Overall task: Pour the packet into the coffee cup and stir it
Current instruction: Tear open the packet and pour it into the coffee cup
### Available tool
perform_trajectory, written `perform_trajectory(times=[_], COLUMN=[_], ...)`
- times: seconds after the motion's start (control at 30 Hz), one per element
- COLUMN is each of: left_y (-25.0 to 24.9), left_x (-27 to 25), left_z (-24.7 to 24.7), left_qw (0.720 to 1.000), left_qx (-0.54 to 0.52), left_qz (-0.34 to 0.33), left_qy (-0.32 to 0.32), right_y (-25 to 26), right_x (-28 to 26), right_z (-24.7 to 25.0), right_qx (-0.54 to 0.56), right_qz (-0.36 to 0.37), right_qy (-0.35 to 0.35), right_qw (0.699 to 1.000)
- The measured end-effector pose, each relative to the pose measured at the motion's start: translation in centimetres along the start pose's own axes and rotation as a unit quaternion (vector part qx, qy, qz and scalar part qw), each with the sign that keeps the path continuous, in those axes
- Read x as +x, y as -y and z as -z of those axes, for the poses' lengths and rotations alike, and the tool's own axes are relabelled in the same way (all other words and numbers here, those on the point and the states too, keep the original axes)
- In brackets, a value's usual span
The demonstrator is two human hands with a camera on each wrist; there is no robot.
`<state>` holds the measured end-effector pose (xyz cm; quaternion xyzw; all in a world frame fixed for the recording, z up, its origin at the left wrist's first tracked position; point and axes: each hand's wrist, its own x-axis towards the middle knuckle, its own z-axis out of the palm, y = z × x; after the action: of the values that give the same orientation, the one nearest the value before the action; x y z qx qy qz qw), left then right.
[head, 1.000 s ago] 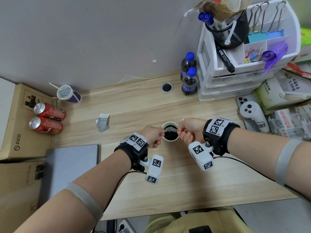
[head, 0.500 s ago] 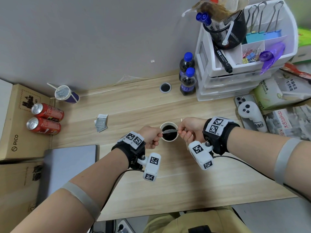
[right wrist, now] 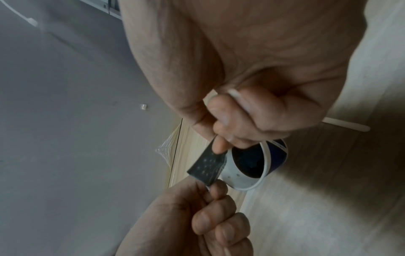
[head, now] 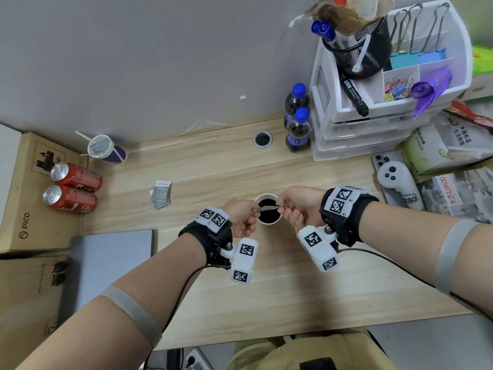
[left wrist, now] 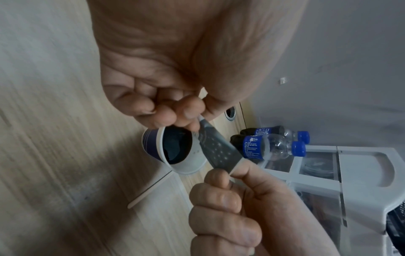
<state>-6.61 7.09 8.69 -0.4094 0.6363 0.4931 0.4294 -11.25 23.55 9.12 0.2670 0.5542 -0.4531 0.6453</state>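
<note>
Over the last second the packet goes from a slack, sagging shape above the cup to a flat strip pulled taut between the two hands — a sign, I judge, that it is being stretched or emptied over the opening rather than freshly tipped. Whether any powder is falling cannot be told.

The left hand pinches one end of the packet between thumb and curled fingers; the right hand pinches the other end the same way. In the right wrist view a pale wooden stir stick is tucked under the right hand's curled fingers, ready for stirring.

The packet sits at the centre of the head view, bridging the mouth of the paper coffee cup, which stands on the wooden desk and holds dark liquid. In the left wrist view the dark, star-printed packet lies just above the cup's rim, near it but apparently not touching. Pouring looks nearly over — stirring is not yet begun.
</note>
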Motion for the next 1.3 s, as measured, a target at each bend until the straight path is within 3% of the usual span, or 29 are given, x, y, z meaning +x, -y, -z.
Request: perform_trajectory(times=[1.3], left_y=[-0.8], left_x=[-0.5], left_z=[-0.8], left_qw=[0.999], left_qx=[0.029], left_qz=[0.017], left_qy=[0.008], right_y=[-0.2], right_x=[-0.2], right_z=[0.4], right_qx=[0.016], right_qz=[0.026], right_qy=[0.001], right_qw=[1.0])
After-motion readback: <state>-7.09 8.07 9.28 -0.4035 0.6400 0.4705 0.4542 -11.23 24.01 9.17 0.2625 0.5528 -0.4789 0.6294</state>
